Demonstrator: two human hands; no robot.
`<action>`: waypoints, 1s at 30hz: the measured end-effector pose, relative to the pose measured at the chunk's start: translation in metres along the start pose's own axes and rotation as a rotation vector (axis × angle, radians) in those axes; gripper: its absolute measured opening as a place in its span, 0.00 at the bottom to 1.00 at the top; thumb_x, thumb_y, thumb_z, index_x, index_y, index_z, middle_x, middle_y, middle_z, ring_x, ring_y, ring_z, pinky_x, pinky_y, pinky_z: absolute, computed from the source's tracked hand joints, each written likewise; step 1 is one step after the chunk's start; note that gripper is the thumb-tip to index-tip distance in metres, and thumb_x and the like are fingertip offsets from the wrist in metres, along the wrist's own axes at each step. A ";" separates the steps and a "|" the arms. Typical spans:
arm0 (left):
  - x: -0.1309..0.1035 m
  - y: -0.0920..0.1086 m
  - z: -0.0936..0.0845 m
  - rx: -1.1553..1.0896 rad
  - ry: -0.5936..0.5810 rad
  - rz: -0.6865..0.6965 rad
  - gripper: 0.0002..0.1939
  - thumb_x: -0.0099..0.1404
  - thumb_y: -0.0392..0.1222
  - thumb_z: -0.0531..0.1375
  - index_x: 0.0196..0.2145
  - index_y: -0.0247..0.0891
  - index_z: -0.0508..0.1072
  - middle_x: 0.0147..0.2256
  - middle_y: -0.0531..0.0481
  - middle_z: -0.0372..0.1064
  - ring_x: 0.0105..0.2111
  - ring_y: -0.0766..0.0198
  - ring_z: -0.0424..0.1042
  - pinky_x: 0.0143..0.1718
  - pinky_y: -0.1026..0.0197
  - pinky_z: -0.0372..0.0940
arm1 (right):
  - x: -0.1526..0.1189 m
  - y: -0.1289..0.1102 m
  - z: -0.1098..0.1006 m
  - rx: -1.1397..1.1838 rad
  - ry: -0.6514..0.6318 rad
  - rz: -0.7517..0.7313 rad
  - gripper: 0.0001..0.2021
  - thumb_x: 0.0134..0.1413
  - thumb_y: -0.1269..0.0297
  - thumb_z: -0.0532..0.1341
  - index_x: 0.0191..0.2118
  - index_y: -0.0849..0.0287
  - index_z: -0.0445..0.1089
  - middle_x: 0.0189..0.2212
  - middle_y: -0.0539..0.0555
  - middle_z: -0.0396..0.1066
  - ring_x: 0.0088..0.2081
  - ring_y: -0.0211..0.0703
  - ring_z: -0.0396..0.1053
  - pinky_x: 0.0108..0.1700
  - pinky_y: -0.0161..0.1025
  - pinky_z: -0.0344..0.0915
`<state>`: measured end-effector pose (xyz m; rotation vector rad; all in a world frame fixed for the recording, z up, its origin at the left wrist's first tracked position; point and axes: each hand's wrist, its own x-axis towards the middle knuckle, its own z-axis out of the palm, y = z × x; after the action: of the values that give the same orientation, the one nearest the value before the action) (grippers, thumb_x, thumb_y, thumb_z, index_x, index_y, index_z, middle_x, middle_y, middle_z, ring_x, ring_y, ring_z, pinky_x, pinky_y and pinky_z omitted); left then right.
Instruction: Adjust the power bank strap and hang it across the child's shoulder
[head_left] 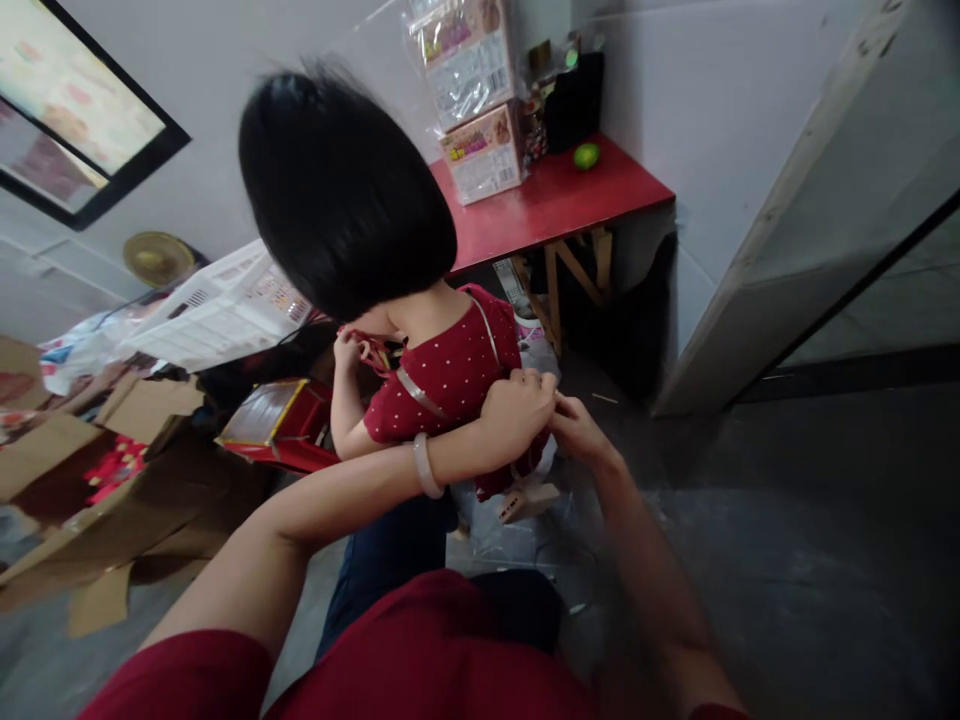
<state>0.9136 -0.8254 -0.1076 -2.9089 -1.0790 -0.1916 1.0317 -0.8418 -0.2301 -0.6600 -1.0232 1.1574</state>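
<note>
A person in a red garment with white dots (pixel 457 375) stands in front of me, back turned. Pale, shiny straps (pixel 420 393) cross the garment. My left hand (pixel 517 420), with a light bangle (pixel 426 466) at its wrist, is closed beside the person's back, fingers curled. My right hand (pixel 581 430) meets it, its fingertips pinched together against the left fingers. Whatever lies between the fingers is hidden. The person's own hand (pixel 351 350) is raised in front at the left, near some red material.
A red table (pixel 555 205) bears plastic-wrapped boxes (pixel 480 150) and a green fruit (pixel 586 156). At left are a white plastic crate (pixel 217 320), an open cardboard box (pixel 142 500) and a red box (pixel 281 420). A wall edge (pixel 772 210) rises at right.
</note>
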 end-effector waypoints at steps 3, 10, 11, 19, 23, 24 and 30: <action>0.000 -0.011 -0.001 0.253 0.025 0.231 0.11 0.72 0.32 0.51 0.43 0.29 0.73 0.43 0.35 0.72 0.49 0.50 0.69 0.48 0.52 0.64 | 0.001 0.000 0.006 0.144 0.006 0.082 0.10 0.47 0.59 0.70 0.27 0.56 0.71 0.29 0.49 0.63 0.32 0.40 0.60 0.34 0.36 0.62; -0.002 -0.023 -0.002 0.423 0.108 0.311 0.10 0.73 0.35 0.52 0.39 0.31 0.73 0.38 0.40 0.73 0.46 0.51 0.68 0.44 0.54 0.62 | 0.004 -0.001 0.005 0.321 0.018 0.214 0.16 0.46 0.51 0.73 0.29 0.57 0.72 0.31 0.52 0.71 0.39 0.45 0.70 0.43 0.40 0.71; -0.002 -0.023 -0.001 0.443 0.125 0.308 0.10 0.73 0.35 0.53 0.39 0.31 0.73 0.38 0.40 0.73 0.45 0.51 0.68 0.43 0.54 0.62 | 0.006 -0.002 0.003 0.320 0.020 0.236 0.16 0.45 0.52 0.75 0.29 0.57 0.72 0.31 0.52 0.72 0.39 0.45 0.71 0.43 0.40 0.72; -0.006 -0.030 0.006 0.506 0.305 0.325 0.12 0.73 0.38 0.54 0.35 0.32 0.74 0.33 0.42 0.72 0.41 0.54 0.69 0.40 0.54 0.63 | 0.024 -0.010 -0.013 0.145 0.171 0.301 0.13 0.45 0.57 0.73 0.32 0.60 0.75 0.34 0.55 0.75 0.40 0.49 0.73 0.42 0.46 0.74; -0.035 -0.036 0.016 0.465 0.308 0.299 0.12 0.72 0.39 0.55 0.31 0.34 0.72 0.31 0.44 0.70 0.39 0.55 0.69 0.39 0.55 0.65 | 0.039 0.005 -0.034 -0.082 0.447 0.210 0.12 0.59 0.58 0.68 0.30 0.60 0.71 0.34 0.52 0.72 0.39 0.43 0.70 0.44 0.43 0.71; -0.047 -0.039 0.019 0.449 0.281 0.297 0.11 0.71 0.38 0.56 0.31 0.34 0.71 0.31 0.44 0.69 0.38 0.55 0.69 0.38 0.55 0.66 | 0.043 0.008 -0.040 -0.139 0.489 0.201 0.12 0.62 0.59 0.66 0.31 0.61 0.70 0.34 0.52 0.72 0.39 0.43 0.70 0.45 0.44 0.70; -0.144 -0.094 0.019 -0.004 0.424 0.215 0.19 0.67 0.43 0.63 0.54 0.41 0.66 0.45 0.46 0.69 0.46 0.60 0.71 0.46 0.57 0.71 | 0.080 -0.003 -0.042 -0.353 0.548 0.121 0.21 0.73 0.50 0.51 0.57 0.62 0.66 0.58 0.62 0.65 0.57 0.53 0.65 0.58 0.56 0.62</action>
<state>0.7461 -0.8461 -0.1462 -2.7699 -0.6939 -0.7570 1.0765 -0.7636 -0.2205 -1.2554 -0.7225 0.8272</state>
